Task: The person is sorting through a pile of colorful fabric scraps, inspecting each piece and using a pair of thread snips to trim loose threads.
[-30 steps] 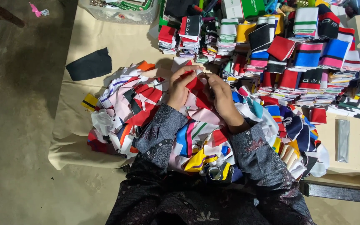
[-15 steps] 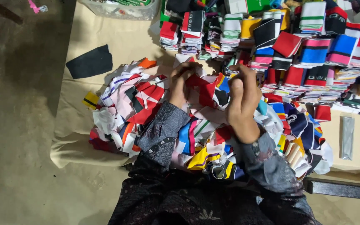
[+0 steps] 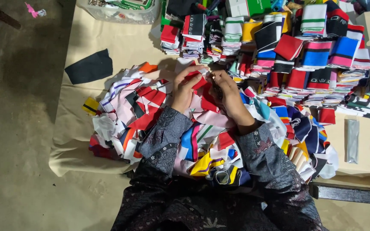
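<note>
Head view: left hand [image 3: 185, 87] and right hand [image 3: 228, 96] meet over a loose heap of multicoloured fabric offcuts [image 3: 150, 115] on a beige cloth-covered table [image 3: 108, 38], both pinching a small red fabric piece [image 3: 198, 81] held just above the heap, fingers curled onto it from either side. The red piece looks thin, light and limp, so it would likely fold or sag unless gripped at its edges. Stacks of folded striped knit bands [image 3: 305, 47] stand behind, a flat black fabric patch [image 3: 90, 66] lies apart to the left.
</note>
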